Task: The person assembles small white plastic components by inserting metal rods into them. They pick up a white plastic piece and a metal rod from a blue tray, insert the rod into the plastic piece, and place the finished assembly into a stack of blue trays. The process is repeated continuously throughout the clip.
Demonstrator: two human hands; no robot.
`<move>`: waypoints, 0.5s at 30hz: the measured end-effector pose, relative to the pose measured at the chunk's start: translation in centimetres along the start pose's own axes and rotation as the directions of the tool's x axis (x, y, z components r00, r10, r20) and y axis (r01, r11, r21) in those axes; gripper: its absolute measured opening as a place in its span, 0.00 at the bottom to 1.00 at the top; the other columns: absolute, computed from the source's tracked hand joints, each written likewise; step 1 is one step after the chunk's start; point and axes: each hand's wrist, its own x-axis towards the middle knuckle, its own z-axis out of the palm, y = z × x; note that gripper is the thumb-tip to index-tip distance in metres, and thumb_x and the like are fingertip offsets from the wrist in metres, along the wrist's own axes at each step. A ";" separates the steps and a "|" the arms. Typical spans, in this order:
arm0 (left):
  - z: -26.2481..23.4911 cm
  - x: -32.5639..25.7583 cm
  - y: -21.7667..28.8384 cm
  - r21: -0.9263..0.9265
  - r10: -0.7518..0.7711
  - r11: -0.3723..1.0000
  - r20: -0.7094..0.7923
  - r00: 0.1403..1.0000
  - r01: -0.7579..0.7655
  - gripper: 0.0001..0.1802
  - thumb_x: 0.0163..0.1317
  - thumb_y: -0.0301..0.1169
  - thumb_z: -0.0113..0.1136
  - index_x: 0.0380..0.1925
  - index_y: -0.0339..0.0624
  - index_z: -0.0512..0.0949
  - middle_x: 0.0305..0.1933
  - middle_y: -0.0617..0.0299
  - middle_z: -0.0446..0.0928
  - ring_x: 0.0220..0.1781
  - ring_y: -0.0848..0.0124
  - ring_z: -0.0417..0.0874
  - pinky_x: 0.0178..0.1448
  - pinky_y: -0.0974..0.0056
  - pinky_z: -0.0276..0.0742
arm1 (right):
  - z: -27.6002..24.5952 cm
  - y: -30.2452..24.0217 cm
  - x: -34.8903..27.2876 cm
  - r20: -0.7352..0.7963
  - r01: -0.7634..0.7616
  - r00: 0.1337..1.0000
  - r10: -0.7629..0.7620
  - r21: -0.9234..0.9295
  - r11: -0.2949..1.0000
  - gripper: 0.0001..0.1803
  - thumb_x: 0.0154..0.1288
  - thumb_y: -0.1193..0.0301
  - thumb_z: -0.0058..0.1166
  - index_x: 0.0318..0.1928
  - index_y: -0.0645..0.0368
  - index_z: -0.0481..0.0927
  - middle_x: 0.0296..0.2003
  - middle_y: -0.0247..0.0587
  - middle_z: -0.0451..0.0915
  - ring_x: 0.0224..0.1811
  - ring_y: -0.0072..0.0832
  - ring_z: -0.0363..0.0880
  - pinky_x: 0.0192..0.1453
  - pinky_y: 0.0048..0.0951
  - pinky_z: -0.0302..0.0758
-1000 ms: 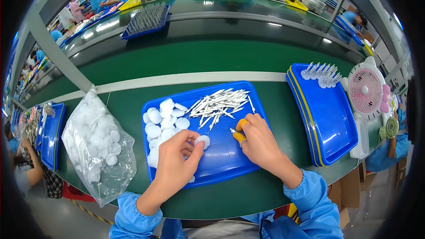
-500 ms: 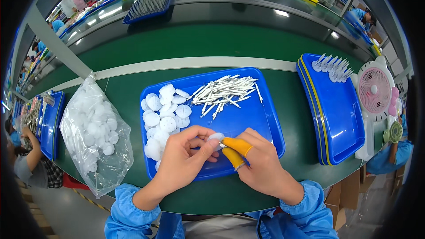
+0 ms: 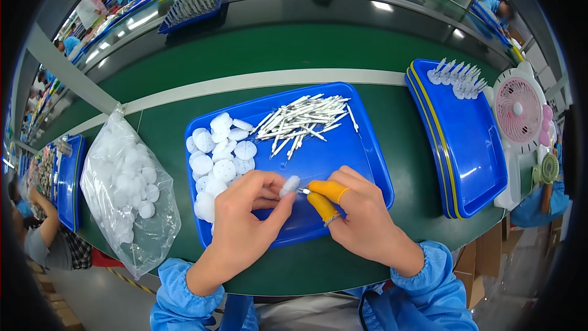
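Over the near part of a blue tray (image 3: 361, 175), my left hand (image 3: 248, 217) pinches a small translucent white disc (image 3: 290, 185) between thumb and fingers, tilted on edge. My right hand (image 3: 367, 224), with yellow finger cots on thumb and forefinger, grips a thin white stick (image 3: 304, 191). The stick's end points at the disc; whether they touch I cannot tell. Behind my left hand, similar white discs (image 3: 225, 170) lie heaped along the tray's left side. A loose pile of white sticks with thin wire-like ends (image 3: 306, 119) lies at the tray's back.
A clear plastic bag of white discs (image 3: 131, 190) lies on the left. Stacked blue and yellow trays (image 3: 471, 171) stand on the right, with upright stick-and-disc pieces (image 3: 459, 78) at the back. Beside them is a pink and white fan (image 3: 517, 110). Other people work farther off.
My hands have drawn slightly apart, and the disc has turned more on edge. The stick's end now shows between disc and right fingertips. The whole view has shifted slightly.
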 end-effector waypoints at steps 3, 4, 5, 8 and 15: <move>0.4 -0.1 0.0 0.056 0.055 0.997 -0.026 0.998 -0.053 0.08 0.64 0.18 0.72 0.41 0.33 0.83 0.39 0.55 0.82 0.39 0.67 0.90 0.44 0.64 0.93 | 0.4 -0.4 0.0 0.026 -0.022 0.999 0.022 -0.001 1.000 0.19 0.44 0.86 0.64 0.42 0.74 0.84 0.37 0.50 0.77 0.41 0.48 0.77 0.41 0.45 0.77; 0.6 -0.1 -0.1 0.083 0.093 0.992 -0.031 0.995 -0.090 0.08 0.63 0.18 0.72 0.41 0.33 0.83 0.39 0.55 0.82 0.38 0.66 0.90 0.44 0.64 0.93 | 0.6 -0.4 0.0 0.026 -0.014 1.000 0.014 -0.001 1.000 0.19 0.44 0.86 0.64 0.42 0.74 0.84 0.38 0.50 0.77 0.41 0.48 0.77 0.42 0.45 0.77; 0.6 -0.1 -0.1 0.104 0.124 0.987 -0.032 0.992 -0.120 0.09 0.63 0.18 0.72 0.41 0.33 0.83 0.39 0.55 0.82 0.37 0.65 0.90 0.44 0.63 0.93 | 0.8 -0.4 -0.1 0.026 -0.005 1.000 0.005 -0.002 1.000 0.19 0.44 0.86 0.64 0.43 0.74 0.84 0.38 0.50 0.77 0.42 0.48 0.77 0.42 0.45 0.77; 0.8 -0.2 -0.5 0.155 0.184 0.972 -0.035 0.982 -0.177 0.10 0.61 0.17 0.71 0.41 0.33 0.83 0.38 0.54 0.81 0.35 0.63 0.89 0.42 0.63 0.92 | 1.3 -0.6 -0.3 0.015 0.002 1.000 -0.003 0.012 1.000 0.19 0.43 0.87 0.63 0.42 0.74 0.84 0.38 0.50 0.77 0.41 0.48 0.77 0.42 0.45 0.77; 1.2 -1.1 -0.6 0.193 0.208 0.961 -0.028 0.978 -0.198 0.11 0.59 0.18 0.71 0.42 0.33 0.83 0.37 0.53 0.79 0.32 0.60 0.88 0.34 0.58 0.84 | 1.8 -0.8 -0.7 -0.125 0.045 0.991 -0.041 0.030 0.999 0.22 0.45 0.88 0.62 0.46 0.70 0.88 0.30 0.47 0.79 0.30 0.43 0.76 0.31 0.41 0.70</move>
